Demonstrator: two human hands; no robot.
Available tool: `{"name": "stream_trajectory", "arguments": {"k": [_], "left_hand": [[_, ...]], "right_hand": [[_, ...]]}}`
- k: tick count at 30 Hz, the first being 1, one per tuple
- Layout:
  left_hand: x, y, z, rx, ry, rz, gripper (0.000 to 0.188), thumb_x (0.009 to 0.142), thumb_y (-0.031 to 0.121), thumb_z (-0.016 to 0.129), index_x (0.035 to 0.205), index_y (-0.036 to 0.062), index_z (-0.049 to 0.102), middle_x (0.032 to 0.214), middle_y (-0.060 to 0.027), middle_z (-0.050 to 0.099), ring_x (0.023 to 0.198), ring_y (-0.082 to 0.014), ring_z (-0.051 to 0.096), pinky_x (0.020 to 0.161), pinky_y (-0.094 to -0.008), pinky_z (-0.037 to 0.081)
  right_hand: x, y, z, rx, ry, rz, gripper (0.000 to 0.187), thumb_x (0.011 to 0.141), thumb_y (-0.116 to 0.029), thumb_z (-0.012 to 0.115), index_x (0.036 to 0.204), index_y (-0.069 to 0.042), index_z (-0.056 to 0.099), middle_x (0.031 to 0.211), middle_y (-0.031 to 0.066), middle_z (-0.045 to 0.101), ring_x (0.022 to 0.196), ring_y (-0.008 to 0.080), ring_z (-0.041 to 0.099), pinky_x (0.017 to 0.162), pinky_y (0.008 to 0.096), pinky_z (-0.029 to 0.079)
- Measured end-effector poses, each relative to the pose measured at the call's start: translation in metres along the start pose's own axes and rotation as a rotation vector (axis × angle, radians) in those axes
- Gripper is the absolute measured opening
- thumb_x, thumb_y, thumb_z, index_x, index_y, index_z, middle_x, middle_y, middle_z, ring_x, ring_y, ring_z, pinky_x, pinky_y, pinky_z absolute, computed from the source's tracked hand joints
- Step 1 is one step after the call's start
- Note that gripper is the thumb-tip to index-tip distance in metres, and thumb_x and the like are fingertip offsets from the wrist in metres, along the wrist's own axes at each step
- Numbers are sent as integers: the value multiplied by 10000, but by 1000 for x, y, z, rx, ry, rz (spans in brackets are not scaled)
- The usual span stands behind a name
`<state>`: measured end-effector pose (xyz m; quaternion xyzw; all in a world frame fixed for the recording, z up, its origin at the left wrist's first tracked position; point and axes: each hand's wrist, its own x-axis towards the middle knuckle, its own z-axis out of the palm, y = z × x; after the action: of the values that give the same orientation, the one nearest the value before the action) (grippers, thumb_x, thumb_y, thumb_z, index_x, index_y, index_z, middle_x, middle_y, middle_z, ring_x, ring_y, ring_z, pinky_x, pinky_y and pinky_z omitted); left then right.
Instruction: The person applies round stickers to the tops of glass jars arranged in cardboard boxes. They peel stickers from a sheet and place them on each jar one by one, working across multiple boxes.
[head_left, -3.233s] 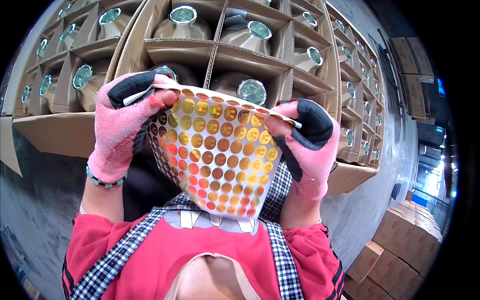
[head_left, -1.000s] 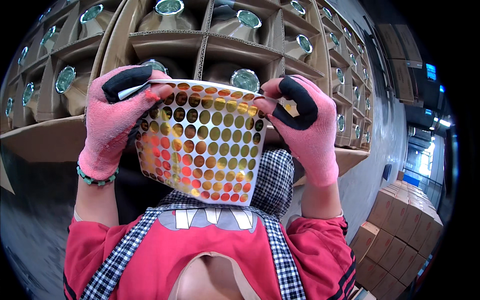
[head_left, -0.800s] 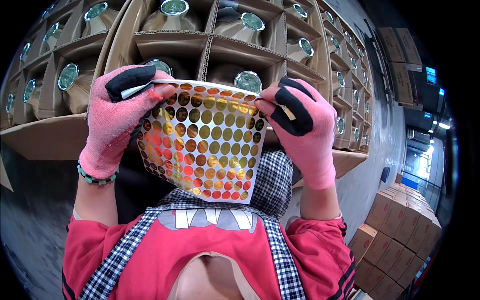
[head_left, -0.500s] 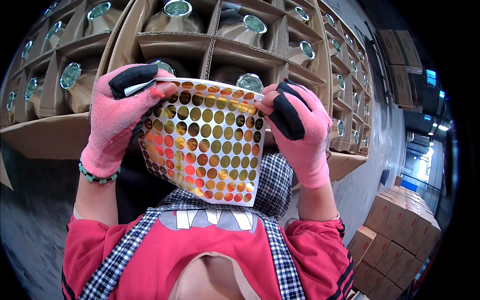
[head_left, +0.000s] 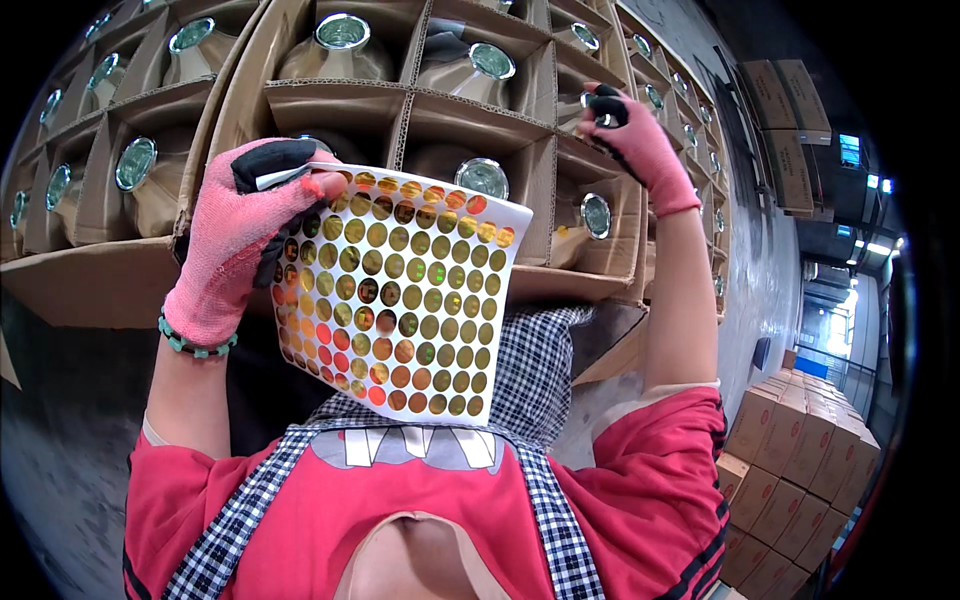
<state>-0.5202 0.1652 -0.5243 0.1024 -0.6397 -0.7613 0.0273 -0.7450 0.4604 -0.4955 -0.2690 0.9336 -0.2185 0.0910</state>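
My left hand point(head_left: 232, 230), in a pink glove with black fingertips, pinches the upper left corner of a white sheet of round gold stickers point(head_left: 400, 300). The sheet hangs tilted in front of my checked apron point(head_left: 535, 370), its right edge unheld. My right hand point(head_left: 640, 140), gloved alike, is raised at the right side of an open carton point(head_left: 590, 285). Its fingers are curled together beside the rim of a glass bottle point(head_left: 584, 38) column; whether they touch glass is unclear, and anything small between them cannot be made out. Another bottle point(head_left: 482, 180) stands behind the sheet.
Cardboard dividers point(head_left: 480, 105) separate the bottles, which stand mouth up. A second carton of bottles point(head_left: 135, 165) adjoins on the left, and more bottles point(head_left: 690, 135) stand on the right. Stacked closed boxes point(head_left: 790, 460) rise from the floor at lower right.
My right hand has let go of the sheet's upper right corner and moved up and right over the carton. My left hand keeps its hold, and the sheet's right side has swung slightly lower.
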Motion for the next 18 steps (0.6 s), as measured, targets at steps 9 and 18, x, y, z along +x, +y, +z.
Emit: {"name": "stream_trajectory", "arguments": {"k": [9,18], "left_hand": [[0,0,-1,10,-22,1,164,715,71,662,845,-7,598,755,-38,611,710,-83,578,663,-197,460],[1,1,1,-58,-56,-23,141,712,63,657,823,-4,602,748,-29,607,693,-76,570,653,-194,456]], "right_hand": [[39,30,15,-365,-109,-18,474,665,-143,661,1100,-35,510,935,72,581,892,163,533,766,290,425],[34,5,9,-734,295,-39,346,649,-168,657,965,-65,560,1176,142,459,1055,342,443,911,440,355]]}}
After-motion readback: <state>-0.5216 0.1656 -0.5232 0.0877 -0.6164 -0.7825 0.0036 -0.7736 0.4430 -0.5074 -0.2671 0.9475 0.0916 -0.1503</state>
